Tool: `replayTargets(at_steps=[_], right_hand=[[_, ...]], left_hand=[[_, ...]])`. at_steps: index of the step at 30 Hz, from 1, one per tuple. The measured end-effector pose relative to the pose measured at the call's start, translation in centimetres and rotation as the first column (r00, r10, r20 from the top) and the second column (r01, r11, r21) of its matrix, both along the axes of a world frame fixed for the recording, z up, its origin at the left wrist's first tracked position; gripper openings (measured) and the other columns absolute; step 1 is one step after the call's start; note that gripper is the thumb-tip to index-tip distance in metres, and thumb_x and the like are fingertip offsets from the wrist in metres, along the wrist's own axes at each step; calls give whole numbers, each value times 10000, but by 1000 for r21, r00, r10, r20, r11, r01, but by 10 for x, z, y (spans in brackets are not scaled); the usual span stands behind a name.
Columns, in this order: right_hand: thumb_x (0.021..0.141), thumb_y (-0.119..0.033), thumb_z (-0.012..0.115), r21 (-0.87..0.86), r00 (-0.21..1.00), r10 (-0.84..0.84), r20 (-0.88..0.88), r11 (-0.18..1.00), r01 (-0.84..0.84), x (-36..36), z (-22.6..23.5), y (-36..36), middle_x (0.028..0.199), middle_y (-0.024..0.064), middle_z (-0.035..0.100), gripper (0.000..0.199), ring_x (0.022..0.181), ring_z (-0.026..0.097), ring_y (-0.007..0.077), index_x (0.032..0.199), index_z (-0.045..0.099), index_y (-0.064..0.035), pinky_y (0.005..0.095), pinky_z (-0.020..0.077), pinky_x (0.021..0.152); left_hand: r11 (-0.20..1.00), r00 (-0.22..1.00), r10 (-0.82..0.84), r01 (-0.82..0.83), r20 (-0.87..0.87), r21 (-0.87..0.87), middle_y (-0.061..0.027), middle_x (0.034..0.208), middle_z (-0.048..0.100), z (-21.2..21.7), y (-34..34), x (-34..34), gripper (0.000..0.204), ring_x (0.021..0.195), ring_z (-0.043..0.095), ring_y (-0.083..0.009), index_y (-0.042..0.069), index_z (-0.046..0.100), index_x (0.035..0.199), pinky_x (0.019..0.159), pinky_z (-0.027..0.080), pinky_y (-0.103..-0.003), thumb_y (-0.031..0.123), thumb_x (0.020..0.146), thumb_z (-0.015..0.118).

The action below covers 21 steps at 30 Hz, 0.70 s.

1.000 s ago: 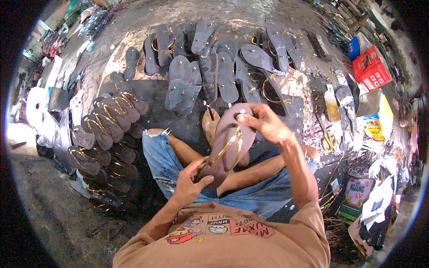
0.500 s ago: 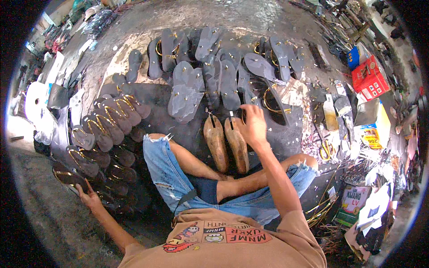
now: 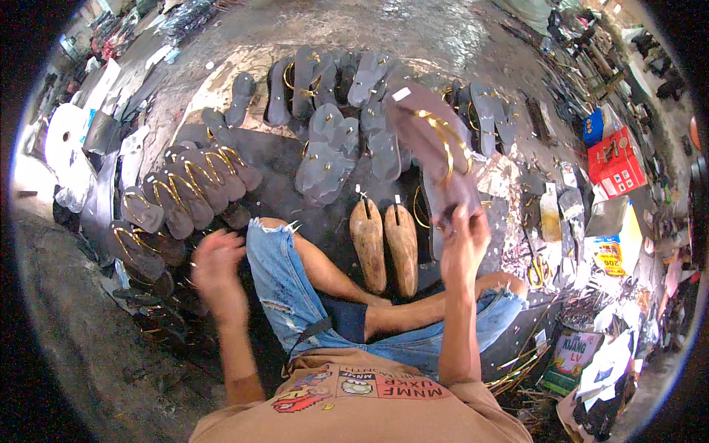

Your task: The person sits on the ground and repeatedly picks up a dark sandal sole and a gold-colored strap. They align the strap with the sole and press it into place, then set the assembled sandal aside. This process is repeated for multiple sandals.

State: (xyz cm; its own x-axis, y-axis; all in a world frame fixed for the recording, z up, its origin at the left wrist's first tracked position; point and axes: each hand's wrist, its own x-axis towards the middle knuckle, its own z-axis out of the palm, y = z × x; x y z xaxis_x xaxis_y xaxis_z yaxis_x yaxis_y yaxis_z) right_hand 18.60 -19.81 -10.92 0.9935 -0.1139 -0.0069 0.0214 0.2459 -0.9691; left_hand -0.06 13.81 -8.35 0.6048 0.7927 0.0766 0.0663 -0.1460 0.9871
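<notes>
Sandal (image 3: 430,153) matt, w/ v. glossy metallic-lkg strap (image 3: 448,159); shoe lasts (image 3: 368,249) smooth wood.

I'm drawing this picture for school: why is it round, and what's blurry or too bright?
Head view: the fisheye lens likely makes the dark, round border; head view: the left hand is smeared, probably by motion, while the wooden shoe lasts look sharper; head view: glare washes out the far left edge, near the white roll.
</notes>
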Motion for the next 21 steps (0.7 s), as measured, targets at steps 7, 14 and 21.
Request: replayTargets(at_steps=[7,14,21], right_hand=[[999,-77,737,425,973,206,-105,894,-143,-107,-26,6,1043,19,700,232,871,639,79,1191,608,-78,251,526,765],[849,-10,745,-548,880,358,314,825,-140,-65,58,-45,1509,189,542,579,1407,530,306,1400,568,4,436,392,1195],[704,122,681,-654,707,455,542,757,13,-69,100,-29,1110,178,767,406,1073,758,327,1089,744,7,416,621,923]], left_hand=[[744,771,-496,615,400,-261,-200,1495,566,44,-122,91,477,1311,603,-236,-21,510,1422,1102,505,-391,73,999,710],[487,493,-858,693,144,532,-219,1357,679,53,-127,88,235,1273,666,-362,28,644,1175,1089,526,-484,-28,949,674],[422,518,-849,541,107,727,-193,1242,735,75,-146,86,369,1242,688,-391,51,684,1195,1114,512,-558,-45,846,753]])
